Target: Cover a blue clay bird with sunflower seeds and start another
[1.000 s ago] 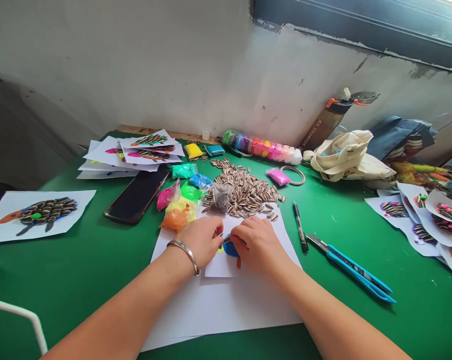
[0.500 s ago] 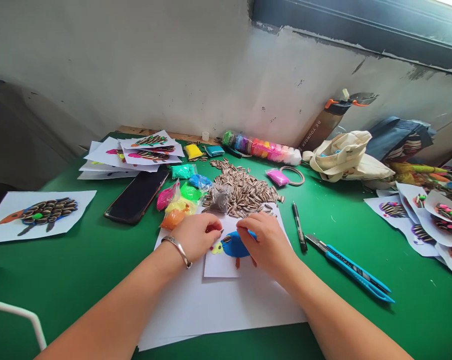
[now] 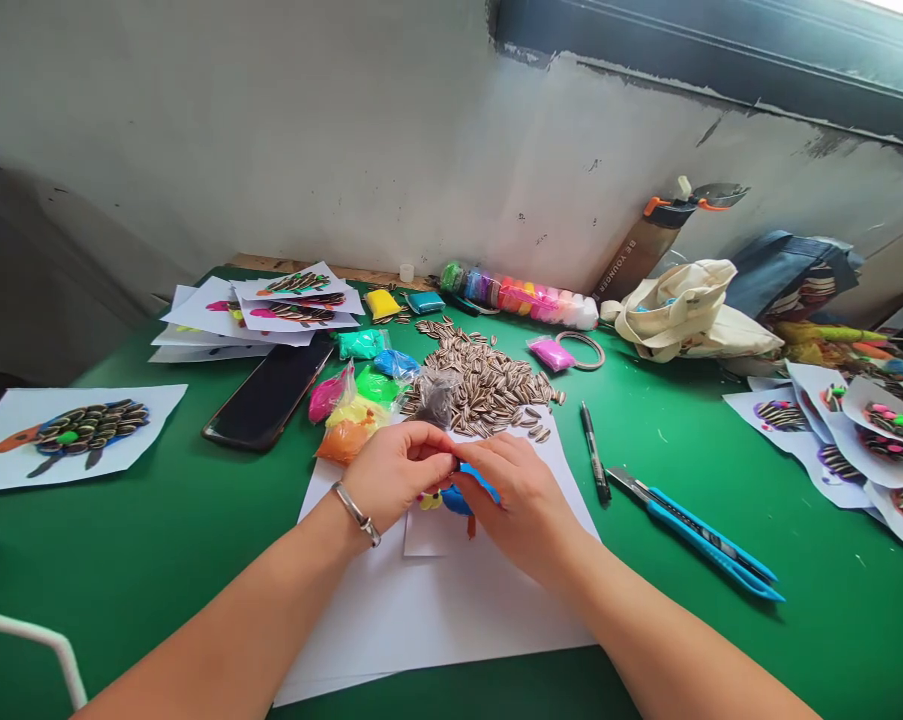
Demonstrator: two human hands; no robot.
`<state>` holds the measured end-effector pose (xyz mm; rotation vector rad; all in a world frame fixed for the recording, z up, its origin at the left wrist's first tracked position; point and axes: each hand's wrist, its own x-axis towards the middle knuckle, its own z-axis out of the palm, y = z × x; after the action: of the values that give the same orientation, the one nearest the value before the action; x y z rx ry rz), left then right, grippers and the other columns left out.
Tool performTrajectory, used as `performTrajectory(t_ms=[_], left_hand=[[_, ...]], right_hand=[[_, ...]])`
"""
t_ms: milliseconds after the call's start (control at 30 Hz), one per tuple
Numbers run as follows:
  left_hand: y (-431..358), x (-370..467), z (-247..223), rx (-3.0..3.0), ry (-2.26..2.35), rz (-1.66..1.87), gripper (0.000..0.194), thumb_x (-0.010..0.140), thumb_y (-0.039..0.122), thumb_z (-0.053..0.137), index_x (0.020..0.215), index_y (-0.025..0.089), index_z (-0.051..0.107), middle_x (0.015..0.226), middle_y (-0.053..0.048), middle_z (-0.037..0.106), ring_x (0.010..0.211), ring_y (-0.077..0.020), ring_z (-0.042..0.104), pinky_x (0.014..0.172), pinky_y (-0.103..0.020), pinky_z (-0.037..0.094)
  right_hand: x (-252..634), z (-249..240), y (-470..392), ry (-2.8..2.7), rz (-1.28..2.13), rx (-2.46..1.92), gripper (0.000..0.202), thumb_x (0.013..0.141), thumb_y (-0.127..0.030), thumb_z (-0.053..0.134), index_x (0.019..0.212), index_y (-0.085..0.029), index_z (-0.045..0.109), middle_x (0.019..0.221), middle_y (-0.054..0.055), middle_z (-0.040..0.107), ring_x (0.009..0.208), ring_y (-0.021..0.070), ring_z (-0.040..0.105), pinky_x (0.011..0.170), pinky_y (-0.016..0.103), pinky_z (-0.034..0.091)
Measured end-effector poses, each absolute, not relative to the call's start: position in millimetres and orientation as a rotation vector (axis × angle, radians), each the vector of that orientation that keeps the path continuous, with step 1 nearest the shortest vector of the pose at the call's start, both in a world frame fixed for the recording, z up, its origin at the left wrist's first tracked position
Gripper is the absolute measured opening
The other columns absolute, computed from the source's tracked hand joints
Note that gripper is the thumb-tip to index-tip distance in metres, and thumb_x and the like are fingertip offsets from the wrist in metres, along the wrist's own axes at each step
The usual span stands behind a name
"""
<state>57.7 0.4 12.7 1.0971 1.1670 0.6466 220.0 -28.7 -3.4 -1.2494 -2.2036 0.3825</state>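
Bringing both sets of fingertips together over the blue clay shape [image 3: 458, 500]. Left hand [image 3: 452, 462]: thumb and forefinger pressed together on a small dark piece [image 3: 457, 464], too small to ID. Right hand [image 3: 460, 468]: forefinger and thumb bent toward the same spot, forefinger meeting the left fingertips; can't tell if it grips anything.

Clay shape is right under the fingers, partly hidden, on the small white card [image 3: 425, 535]. Yellow clay head [image 3: 430, 499] pokes out below the left fingertips, orange-brown leg [image 3: 471, 527] on the near side of the fingers. Card lies on large white paper [image 3: 436, 620].

Beyond the fingers: bag of gray clay [image 3: 437, 398], then sunflower seed pile [image 3: 488, 380]. Far-left of the fingers: bag of orange clay [image 3: 346, 438], then phone [image 3: 269, 395] further out. Right of the fingers: pen [image 3: 594, 452], then blue cutter [image 3: 702, 535] past it.
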Motion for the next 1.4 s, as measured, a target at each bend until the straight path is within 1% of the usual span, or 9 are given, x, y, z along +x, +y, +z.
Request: performTrajectory(t_ms=[133, 267, 333, 467, 600, 800, 1033, 1233, 1400], left_hand=[[0, 57, 13, 1.09, 1.165, 0.625, 0.016, 0.071, 0.026, 0.059, 0.082, 0.014, 0.058, 0.061, 0.002, 0.061, 0.057, -0.0111, 0.056, 0.055, -0.024, 0.044], [2, 51, 10, 1.435, 1.253, 0.495, 0.019, 0.075, 0.031, 0.055, 0.084, 0.017, 0.064, 0.07, -0.001, 0.065, 0.066, -0.0146, 0.06, 0.06, -0.025, 0.046], [2, 48, 9, 1.696, 1.359, 0.395, 0.019, 0.077, 0.031, 0.052, 0.083, 0.02, 0.067, 0.074, -0.001, 0.067, 0.07, -0.0158, 0.06, 0.062, -0.025, 0.045], [3, 45, 11, 2.001, 1.48, 0.169, 0.022, 0.08, 0.031, 0.048, 0.081, 0.023, 0.068, 0.077, -0.001, 0.069, 0.072, -0.0167, 0.06, 0.06, -0.025, 0.041], [1, 47, 16, 2.075, 1.496, 0.034, 0.02, 0.081, 0.029, 0.048, 0.078, 0.022, 0.067, 0.079, -0.001, 0.069, 0.073, -0.0173, 0.06, 0.058, -0.026, 0.037], [-1, 49, 16, 2.098, 1.512, 0.025, 0.014, 0.079, 0.027, 0.05, 0.074, 0.021, 0.062, 0.076, -0.002, 0.067, 0.07, -0.018, 0.058, 0.057, -0.027, 0.034], [-1, 51, 14, 2.076, 1.537, 0.016, 0.01, 0.078, 0.027, 0.052, 0.074, 0.022, 0.06, 0.072, -0.001, 0.065, 0.066, -0.0176, 0.057, 0.055, -0.027, 0.033], [1, 50, 12, 2.033, 1.523, 0.032, 0.009, 0.076, 0.028, 0.053, 0.074, 0.022, 0.06, 0.074, 0.0, 0.066, 0.068, -0.0172, 0.057, 0.056, -0.027, 0.034], [2, 50, 12, 2.023, 1.522, 0.039, 0.008, 0.075, 0.027, 0.053, 0.073, 0.022, 0.058, 0.073, 0.001, 0.065, 0.066, -0.0161, 0.056, 0.055, -0.026, 0.033]], right_hand=[[221, -4, -28, -2.157, 0.404, -1.218, 0.025, 0.089, -0.014, 0.045, 0.101, -0.018, 0.066, 0.079, 0.005, 0.067, 0.074, 0.0172, 0.055, 0.069, 0.03, 0.041], [225, -4, -27, -2.091, 0.523, -1.316, 0.022, 0.087, -0.013, 0.045, 0.092, -0.021, 0.066, 0.078, 0.003, 0.065, 0.074, 0.0157, 0.056, 0.065, 0.026, 0.042], [227, -3, -28, -2.081, 0.641, -1.372, 0.02, 0.088, -0.014, 0.045, 0.09, -0.021, 0.064, 0.077, 0.002, 0.065, 0.072, 0.0146, 0.058, 0.064, 0.024, 0.042], [229, -3, -29, -1.955, 1.024, -1.437, 0.018, 0.09, -0.017, 0.041, 0.084, -0.022, 0.057, 0.067, -0.003, 0.061, 0.055, 0.0102, 0.058, 0.053, 0.02, 0.041], [229, -3, -31, -1.938, 1.151, -1.404, 0.02, 0.088, -0.013, 0.043, 0.076, -0.021, 0.057, 0.068, -0.005, 0.061, 0.056, 0.0092, 0.059, 0.054, 0.02, 0.041], [228, -1, -32, -2.111, 0.964, -1.429, 0.024, 0.086, -0.007, 0.045, 0.083, -0.024, 0.062, 0.067, -0.005, 0.064, 0.064, 0.0111, 0.056, 0.06, 0.021, 0.039], [224, -3, -31, -2.237, 0.66, -1.406, 0.018, 0.085, -0.008, 0.053, 0.084, -0.021, 0.066, 0.079, 0.002, 0.062, 0.077, 0.0157, 0.053, 0.065, 0.025, 0.039], [224, -6, -29, -2.28, 0.607, -1.401, 0.017, 0.087, -0.011, 0.053, 0.084, -0.02, 0.066, 0.077, 0.002, 0.061, 0.078, 0.0162, 0.05, 0.067, 0.026, 0.037], [225, -9, -28, -2.314, 0.591, -1.41, 0.015, 0.085, -0.01, 0.055, 0.079, -0.019, 0.066, 0.076, 0.002, 0.061, 0.078, 0.016, 0.05, 0.068, 0.027, 0.035]])
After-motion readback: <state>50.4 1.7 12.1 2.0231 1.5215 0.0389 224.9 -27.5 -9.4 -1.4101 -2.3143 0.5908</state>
